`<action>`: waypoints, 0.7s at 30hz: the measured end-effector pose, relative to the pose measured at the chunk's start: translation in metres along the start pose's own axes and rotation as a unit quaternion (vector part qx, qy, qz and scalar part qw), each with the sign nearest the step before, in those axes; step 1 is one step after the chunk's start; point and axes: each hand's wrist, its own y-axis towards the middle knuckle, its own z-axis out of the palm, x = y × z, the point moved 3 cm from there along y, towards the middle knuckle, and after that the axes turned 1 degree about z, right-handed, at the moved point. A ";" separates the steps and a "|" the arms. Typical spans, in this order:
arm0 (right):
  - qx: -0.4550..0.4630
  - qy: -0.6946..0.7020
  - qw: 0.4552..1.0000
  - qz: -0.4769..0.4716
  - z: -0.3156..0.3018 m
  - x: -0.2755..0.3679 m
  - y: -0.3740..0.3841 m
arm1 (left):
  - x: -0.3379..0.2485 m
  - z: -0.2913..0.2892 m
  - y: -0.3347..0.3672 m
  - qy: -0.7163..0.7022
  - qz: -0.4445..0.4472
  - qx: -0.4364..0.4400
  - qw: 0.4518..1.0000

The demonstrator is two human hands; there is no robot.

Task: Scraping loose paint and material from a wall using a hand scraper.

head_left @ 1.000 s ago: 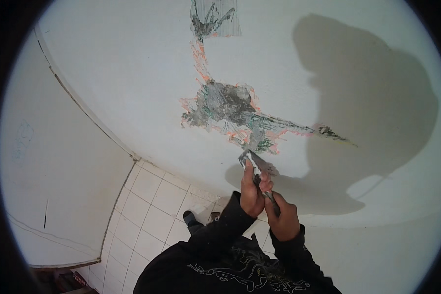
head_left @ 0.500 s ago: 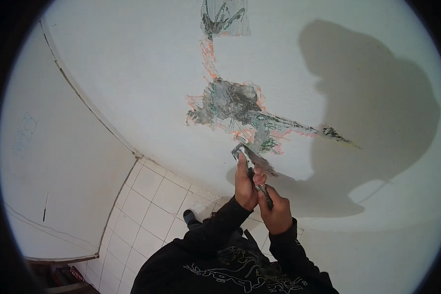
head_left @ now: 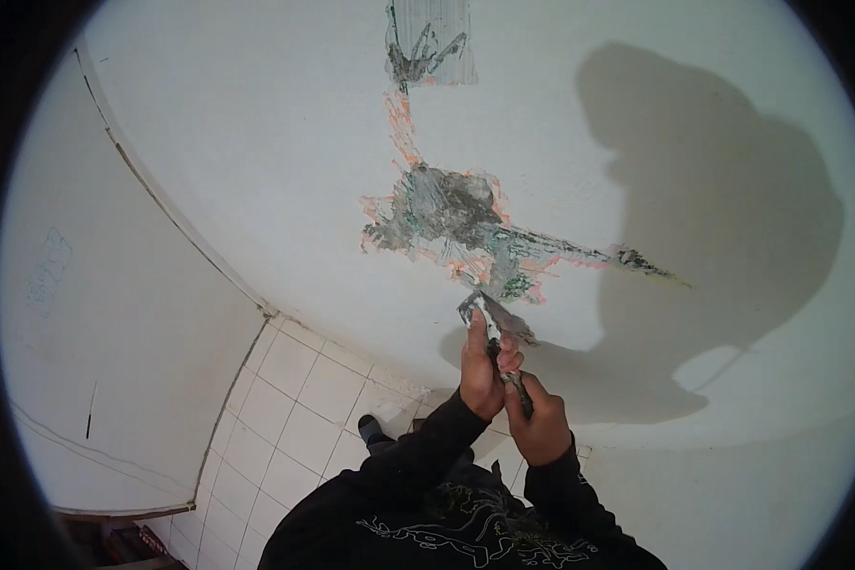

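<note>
Both my hands hold a putty knife whose grey, smeared blade is at the white wall, just below the lower edge of a rough scraped patch. My left hand wraps the neck, thumb stretched along the blade. Lower down, my right hand is closed round the handle. Grey filler, bare dark spots and orange and green paint traces show in the patch. From it a narrow scraped streak runs right. Whether the blade's edge touches the wall cannot be made out.
Above is another scraped grey area, joined to the patch by an orange strip. My shadow covers the wall at right. White floor tiles lie below, beside a second wall. Dark reddish items stand at lower left.
The view has shifted slightly. My hands and the putty knife sit a little lower and farther right, with the blade slightly farther from the patch. Both grips stay the same.
</note>
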 end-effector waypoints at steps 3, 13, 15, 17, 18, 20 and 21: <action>-0.026 0.014 0.999 -0.030 0.006 0.008 0.003 | -0.012 -0.011 0.008 -0.004 0.004 0.037 0.999; -0.021 0.050 0.997 -0.050 0.016 0.013 0.024 | -0.029 -0.004 0.023 -0.021 0.037 0.035 0.998; -0.026 0.026 0.996 -0.083 0.021 0.017 0.028 | -0.038 -0.008 0.026 -0.019 0.038 0.074 0.996; -0.031 0.038 0.997 -0.066 0.021 0.019 0.021 | -0.036 -0.010 0.019 -0.020 -0.003 0.064 0.998; -0.035 0.033 0.996 -0.075 0.019 0.009 0.012 | -0.030 -0.009 0.010 0.016 -0.014 0.069 0.997; -0.027 0.036 0.998 -0.051 0.015 0.005 0.000 | -0.013 -0.010 0.005 0.034 -0.001 0.022 0.999; -0.020 0.039 0.999 -0.025 0.012 0.004 0.001 | -0.012 -0.006 0.004 0.042 -0.007 0.014 0.999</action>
